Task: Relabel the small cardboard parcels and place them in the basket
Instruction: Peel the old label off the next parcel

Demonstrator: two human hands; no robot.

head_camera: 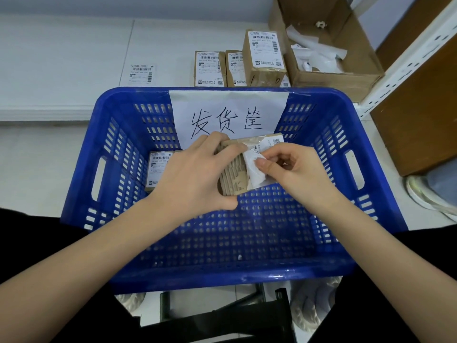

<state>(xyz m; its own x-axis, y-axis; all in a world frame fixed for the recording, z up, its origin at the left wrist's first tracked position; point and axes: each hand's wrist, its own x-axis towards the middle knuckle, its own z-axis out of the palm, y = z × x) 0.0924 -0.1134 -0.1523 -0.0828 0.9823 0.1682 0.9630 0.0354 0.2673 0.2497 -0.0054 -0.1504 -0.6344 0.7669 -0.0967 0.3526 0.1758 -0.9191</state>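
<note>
Parcel (pixel 233 174): held above the basket (pixel 371 149) at frame centre, gripped along its left side by the left hand (pixel 195 174). Label (pixel 254 169): partly peeled, pinched by the right hand (pixel 294 169) on the parcel's right side. Second parcel (pixel 158 169): lying inside the basket, left. Three labelled parcels (pixel 264 58): stacked beyond the basket, upper centre.

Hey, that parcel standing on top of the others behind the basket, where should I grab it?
Grip the stacked parcel across its two narrow brown sides, coming from above and in front. It stands highest, so both sides are exposed, and the open carton crowds its right, so keep the fingers slim there.
</note>
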